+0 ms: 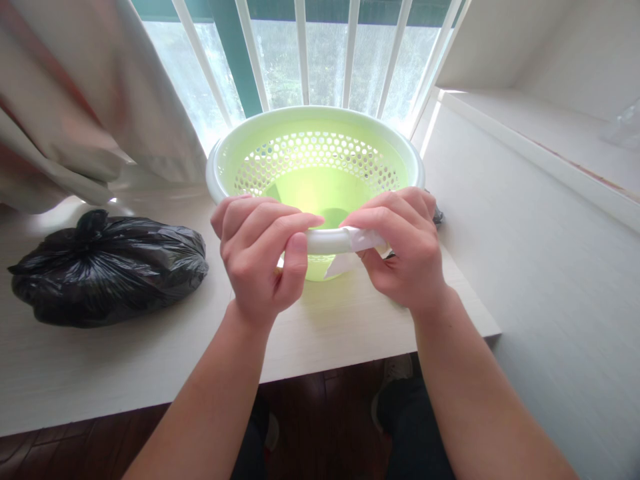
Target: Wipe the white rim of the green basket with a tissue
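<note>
A light green laundry basket (320,183) with rows of round holes and a pale rim stands on the wooden ledge. My left hand (265,257) is closed around the near side of its rim, thumb in front and fingers over the top. On the right part of the same rim, my right hand (400,243) pinches a thin white tissue (361,240) that is folded over the edge. A loose corner of the tissue hangs below the rim. My palms and several fingertips are hidden.
A knotted black plastic bag (110,267) lies on the ledge (330,347) to the left, beneath a curtain (90,93). White window bars (300,53) rise behind the basket. A pale cabinet side (540,253) borders the right. My legs and the dark floor show below.
</note>
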`<move>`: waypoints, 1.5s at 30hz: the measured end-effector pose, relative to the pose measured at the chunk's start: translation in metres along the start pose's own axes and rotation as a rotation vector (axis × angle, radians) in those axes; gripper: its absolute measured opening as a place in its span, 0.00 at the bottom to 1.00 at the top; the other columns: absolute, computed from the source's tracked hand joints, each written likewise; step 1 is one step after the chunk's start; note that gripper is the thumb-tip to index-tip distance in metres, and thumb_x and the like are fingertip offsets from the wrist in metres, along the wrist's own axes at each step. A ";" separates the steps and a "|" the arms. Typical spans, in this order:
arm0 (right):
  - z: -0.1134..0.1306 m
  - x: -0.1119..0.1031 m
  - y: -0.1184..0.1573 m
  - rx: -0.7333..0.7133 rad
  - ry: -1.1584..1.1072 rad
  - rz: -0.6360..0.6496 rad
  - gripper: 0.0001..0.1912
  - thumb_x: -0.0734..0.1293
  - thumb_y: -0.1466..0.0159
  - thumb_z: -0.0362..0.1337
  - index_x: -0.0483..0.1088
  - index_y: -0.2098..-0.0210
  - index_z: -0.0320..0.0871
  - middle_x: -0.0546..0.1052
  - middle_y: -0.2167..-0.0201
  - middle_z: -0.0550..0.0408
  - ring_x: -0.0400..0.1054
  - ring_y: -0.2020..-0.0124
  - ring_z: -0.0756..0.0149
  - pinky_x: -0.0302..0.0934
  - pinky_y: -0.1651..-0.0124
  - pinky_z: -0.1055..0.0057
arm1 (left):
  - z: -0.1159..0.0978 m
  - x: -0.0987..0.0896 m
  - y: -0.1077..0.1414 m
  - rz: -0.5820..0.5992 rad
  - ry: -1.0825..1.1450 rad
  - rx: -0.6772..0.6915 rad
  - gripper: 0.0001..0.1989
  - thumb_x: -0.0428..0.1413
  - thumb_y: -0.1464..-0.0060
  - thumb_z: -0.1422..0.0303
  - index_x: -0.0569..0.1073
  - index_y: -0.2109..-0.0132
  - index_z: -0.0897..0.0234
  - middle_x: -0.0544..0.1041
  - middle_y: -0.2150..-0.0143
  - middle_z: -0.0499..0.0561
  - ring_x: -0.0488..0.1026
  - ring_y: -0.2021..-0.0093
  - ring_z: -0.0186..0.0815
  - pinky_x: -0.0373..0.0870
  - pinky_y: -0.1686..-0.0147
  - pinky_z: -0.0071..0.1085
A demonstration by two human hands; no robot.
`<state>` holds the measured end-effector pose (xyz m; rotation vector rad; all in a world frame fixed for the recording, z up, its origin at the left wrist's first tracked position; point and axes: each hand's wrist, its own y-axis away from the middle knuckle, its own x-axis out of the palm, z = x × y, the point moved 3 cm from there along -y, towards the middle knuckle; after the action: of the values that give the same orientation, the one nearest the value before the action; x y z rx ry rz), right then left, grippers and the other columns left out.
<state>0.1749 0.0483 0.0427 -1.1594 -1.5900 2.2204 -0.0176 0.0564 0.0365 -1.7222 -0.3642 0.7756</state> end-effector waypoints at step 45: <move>0.001 0.001 0.000 0.009 0.006 -0.001 0.11 0.66 0.34 0.29 0.71 0.56 0.51 0.79 0.62 0.60 0.67 0.59 0.63 0.55 0.48 0.60 | -0.001 -0.001 0.000 -0.002 -0.015 -0.032 0.15 0.48 0.33 0.65 0.80 0.57 0.52 0.81 0.64 0.48 0.76 0.57 0.38 0.68 0.46 0.48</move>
<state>0.1738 0.0482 0.0425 -1.1616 -1.5760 2.2196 -0.0174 0.0549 0.0368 -1.7465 -0.3902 0.7859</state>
